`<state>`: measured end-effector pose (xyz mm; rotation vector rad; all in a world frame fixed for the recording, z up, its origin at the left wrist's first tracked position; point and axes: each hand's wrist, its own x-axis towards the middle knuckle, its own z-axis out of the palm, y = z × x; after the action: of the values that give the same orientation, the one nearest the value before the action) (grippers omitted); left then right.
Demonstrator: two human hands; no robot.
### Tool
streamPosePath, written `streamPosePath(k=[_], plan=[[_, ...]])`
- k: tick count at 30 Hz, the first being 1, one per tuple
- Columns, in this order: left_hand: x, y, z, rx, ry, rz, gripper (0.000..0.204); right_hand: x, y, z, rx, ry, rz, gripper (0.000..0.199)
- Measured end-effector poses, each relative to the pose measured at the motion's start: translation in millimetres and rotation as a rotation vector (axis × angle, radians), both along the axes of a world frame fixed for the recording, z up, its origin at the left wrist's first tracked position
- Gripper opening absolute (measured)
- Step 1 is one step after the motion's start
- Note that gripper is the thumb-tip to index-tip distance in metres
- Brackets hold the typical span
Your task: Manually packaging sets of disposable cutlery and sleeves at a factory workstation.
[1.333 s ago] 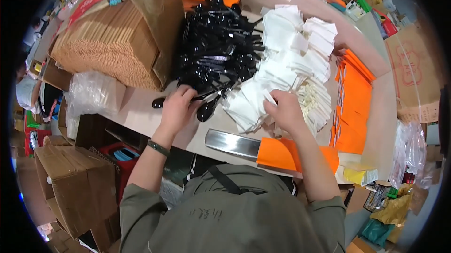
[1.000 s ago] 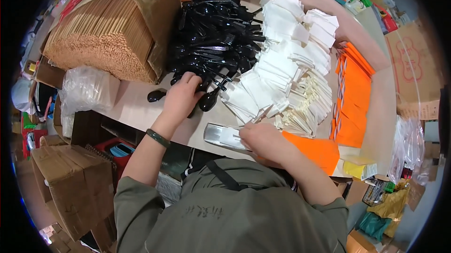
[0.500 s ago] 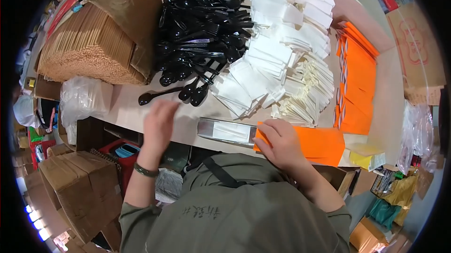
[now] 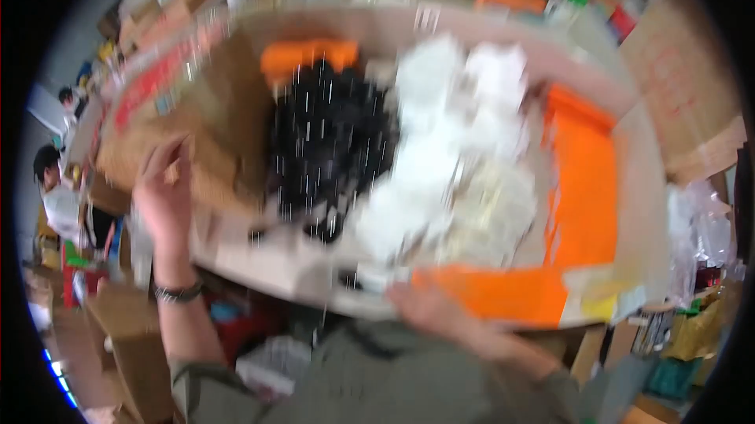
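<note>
The whole head view is smeared by motion. My left hand (image 4: 165, 200) is raised at the left, over or in front of the bundle of thin brown sticks (image 4: 130, 149) in the cardboard box. Its fingers look bent, but what is between them cannot be made out. At the table's front edge my right hand (image 4: 432, 306) lies by the near end of the orange sleeves (image 4: 511, 296) and the small metal tray (image 4: 373, 276). Blur hides its grip. Black plastic spoons and forks (image 4: 330, 133) are heaped in the middle, beside piled white paper packets (image 4: 429, 125).
More orange sleeves (image 4: 583, 188) are stacked along the right wall. Cream-coloured packets (image 4: 491, 212) lie in front of the white ones. A low cardboard wall (image 4: 645, 164) rims the table. Another person (image 4: 59, 200) is at the far left; boxes (image 4: 134, 314) stand below.
My left hand has moved left and away from the spoons to the box of brown sticks. The view has tilted up, and my right hand stays by the orange sleeves and tray.
</note>
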<state>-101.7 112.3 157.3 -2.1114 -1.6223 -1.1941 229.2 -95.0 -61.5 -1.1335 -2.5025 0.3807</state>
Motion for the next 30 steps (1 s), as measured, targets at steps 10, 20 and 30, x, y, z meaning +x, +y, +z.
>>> streamPosePath(k=[10, 20, 30], plan=[[-54, 75, 0, -0.342, 0.291, 0.189, 0.014, -5, 8, -19, 0.090, 0.007, 0.054, 0.036], [-94, 21, -25, -0.131, -0.176, 0.105, 0.027, 3, 4, 20, 0.084, -0.085, -0.072, 0.033], [5, -101, -169, -1.094, -0.234, -0.482, 0.010, 17, 14, 46, -0.129, -0.009, -0.115, 0.043]])
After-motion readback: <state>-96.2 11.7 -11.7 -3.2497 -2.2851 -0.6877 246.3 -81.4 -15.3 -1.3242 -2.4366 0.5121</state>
